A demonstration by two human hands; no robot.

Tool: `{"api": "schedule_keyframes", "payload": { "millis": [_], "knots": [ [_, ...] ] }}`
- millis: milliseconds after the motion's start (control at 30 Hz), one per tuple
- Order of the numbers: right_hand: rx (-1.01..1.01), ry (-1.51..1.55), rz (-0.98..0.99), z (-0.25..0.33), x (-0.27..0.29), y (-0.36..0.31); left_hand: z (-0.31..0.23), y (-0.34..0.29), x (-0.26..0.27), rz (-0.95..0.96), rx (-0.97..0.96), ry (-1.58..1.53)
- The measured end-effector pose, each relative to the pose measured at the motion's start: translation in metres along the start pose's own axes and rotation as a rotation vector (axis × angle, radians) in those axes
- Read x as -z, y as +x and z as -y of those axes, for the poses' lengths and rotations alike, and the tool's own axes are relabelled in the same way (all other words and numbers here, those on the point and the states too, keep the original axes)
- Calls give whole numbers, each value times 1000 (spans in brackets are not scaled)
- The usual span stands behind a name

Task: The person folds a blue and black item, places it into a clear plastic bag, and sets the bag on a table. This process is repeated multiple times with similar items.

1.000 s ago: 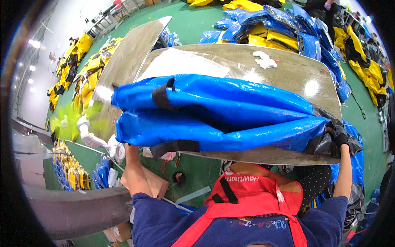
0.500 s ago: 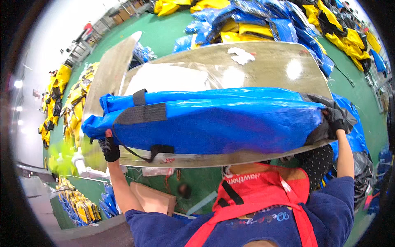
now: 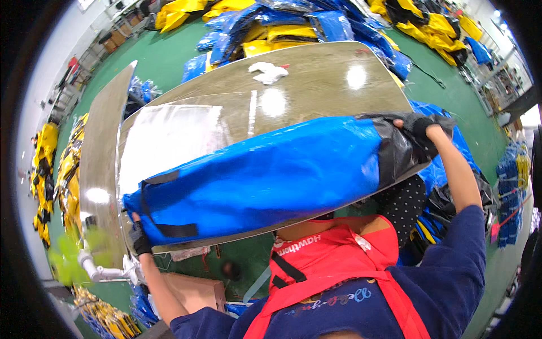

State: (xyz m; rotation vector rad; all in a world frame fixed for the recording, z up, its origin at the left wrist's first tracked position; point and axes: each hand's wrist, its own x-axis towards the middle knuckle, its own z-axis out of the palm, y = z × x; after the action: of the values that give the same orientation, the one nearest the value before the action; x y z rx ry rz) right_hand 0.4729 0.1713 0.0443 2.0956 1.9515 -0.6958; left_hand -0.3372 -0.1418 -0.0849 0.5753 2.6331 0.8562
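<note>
A long blue waterproof bag (image 3: 276, 175) with black straps and a black end section (image 3: 398, 150) lies across the near side of a wood-grain table (image 3: 322, 73). My left hand (image 3: 140, 237), in a black fingerless glove, grips the bag's left near corner, its thumb on top. At the other end, my right hand (image 3: 419, 124), gloved the same way, clasps the black section near its far edge. The fingers of both hands are partly hidden by the fabric and gloves.
Beyond the bag are a white sheet (image 3: 169, 130) and a crumpled white cloth (image 3: 267, 73) on the table. A narrow panel (image 3: 101, 152) stands left. Blue and yellow bags (image 3: 282, 34) are heaped behind. An open cardboard box (image 3: 195, 291) sits below, near my left forearm.
The bag has turned over and flattened, so its wide strap patch no longer shows and its black end shows more. Both hands still hold its ends; the whole view has shifted.
</note>
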Motion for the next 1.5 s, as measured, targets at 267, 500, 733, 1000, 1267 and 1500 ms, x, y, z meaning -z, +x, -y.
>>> {"api": "schedule_keyframes", "payload": {
  "millis": [267,500,733,1000,1267,1500],
  "knots": [
    [234,-232,-26,-2,-51,93,3,40,-14,-36,-76,877],
    [144,-335,99,15,-29,70,-233,-157,-35,-187,-702,621],
    [232,-255,-75,21,8,37,-310,-306,-275,450,-1590,510],
    [790,-443,-591,-58,-53,22,-316,-307,-286,486,-1555,455],
    [606,59,-875,-50,-63,5,-362,-378,-347,398,-1555,291],
    [29,1929,-743,-43,-130,-26,-363,-379,-343,426,-1544,294]
  ]
}}
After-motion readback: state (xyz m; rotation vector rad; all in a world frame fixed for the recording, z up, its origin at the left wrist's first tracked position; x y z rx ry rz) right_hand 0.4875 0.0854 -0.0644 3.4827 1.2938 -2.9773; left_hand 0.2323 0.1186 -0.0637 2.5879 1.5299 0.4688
